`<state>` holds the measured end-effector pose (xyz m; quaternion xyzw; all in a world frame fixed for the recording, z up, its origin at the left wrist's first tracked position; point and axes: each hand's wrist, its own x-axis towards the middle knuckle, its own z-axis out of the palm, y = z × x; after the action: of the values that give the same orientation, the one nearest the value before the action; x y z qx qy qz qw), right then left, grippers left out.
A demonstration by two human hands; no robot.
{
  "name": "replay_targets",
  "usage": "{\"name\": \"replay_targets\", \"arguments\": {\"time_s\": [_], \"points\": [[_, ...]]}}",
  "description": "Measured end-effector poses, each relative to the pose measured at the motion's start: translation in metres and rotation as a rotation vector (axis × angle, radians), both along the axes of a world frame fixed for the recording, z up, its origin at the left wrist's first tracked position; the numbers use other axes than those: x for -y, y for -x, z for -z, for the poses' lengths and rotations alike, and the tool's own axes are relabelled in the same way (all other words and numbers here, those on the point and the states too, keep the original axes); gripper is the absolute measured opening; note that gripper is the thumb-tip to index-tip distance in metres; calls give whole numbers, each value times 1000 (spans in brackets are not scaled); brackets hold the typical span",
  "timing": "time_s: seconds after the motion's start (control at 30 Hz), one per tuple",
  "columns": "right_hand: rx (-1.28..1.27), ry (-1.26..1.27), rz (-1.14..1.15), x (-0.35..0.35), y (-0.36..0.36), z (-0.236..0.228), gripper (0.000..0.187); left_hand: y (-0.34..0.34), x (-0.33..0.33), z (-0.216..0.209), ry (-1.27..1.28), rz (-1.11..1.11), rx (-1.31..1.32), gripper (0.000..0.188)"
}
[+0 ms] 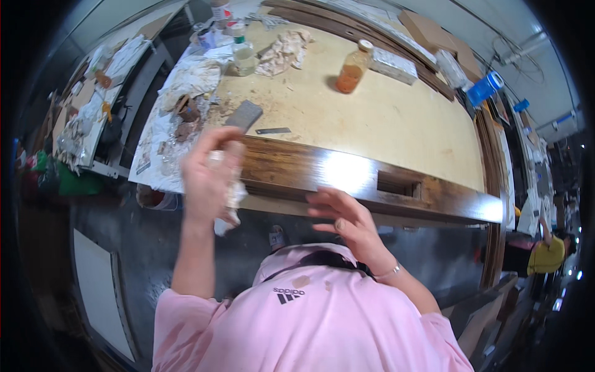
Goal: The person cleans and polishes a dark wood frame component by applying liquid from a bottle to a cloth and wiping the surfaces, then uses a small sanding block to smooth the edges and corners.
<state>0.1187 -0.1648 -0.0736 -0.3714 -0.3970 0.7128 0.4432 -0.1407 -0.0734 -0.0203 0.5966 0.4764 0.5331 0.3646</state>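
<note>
My left hand (206, 177) is closed around a crumpled whitish rag (234, 201), part of which hangs below the fingers. It is at the left end of a dark brown, glossy wooden board (282, 164), covering that end. A rectangular slot is cut through the board towards its right. My right hand (348, 222) hovers by the board's near edge with its fingers apart and nothing in them. Beyond my left hand, a grey sanding block (244, 116) and a small flat metal blade (273, 131) lie on the pale tabletop (421, 133).
An orange liquid bottle (354, 68) stands near a silvery box (393, 66). At the back left are a clear jar (245, 61), a stained cloth (286, 53) and messy papers (189, 80). Long dark boards (372, 37) line the far edge. Another person (545, 255) is at far right.
</note>
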Motion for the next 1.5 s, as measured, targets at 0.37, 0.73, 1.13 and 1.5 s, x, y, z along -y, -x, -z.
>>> {"name": "replay_targets", "arguments": {"time_s": [0.37, 0.73, 1.13, 1.5], "points": [[406, -313, 407, -50, -29, -51, 24, -12, -78, 66, -224, 96, -808, 33], [1391, -879, 310, 5, -93, 27, 43, -29, -78, 67, 5, 108, -1003, 36], [1583, -681, 695, 28, -200, 22, 36, -21, -87, 77, -6, 161, -942, 34], [1597, -681, 675, 11, -203, 10, 31, -24, -89, 77, 27, 179, -981, 36]]}}
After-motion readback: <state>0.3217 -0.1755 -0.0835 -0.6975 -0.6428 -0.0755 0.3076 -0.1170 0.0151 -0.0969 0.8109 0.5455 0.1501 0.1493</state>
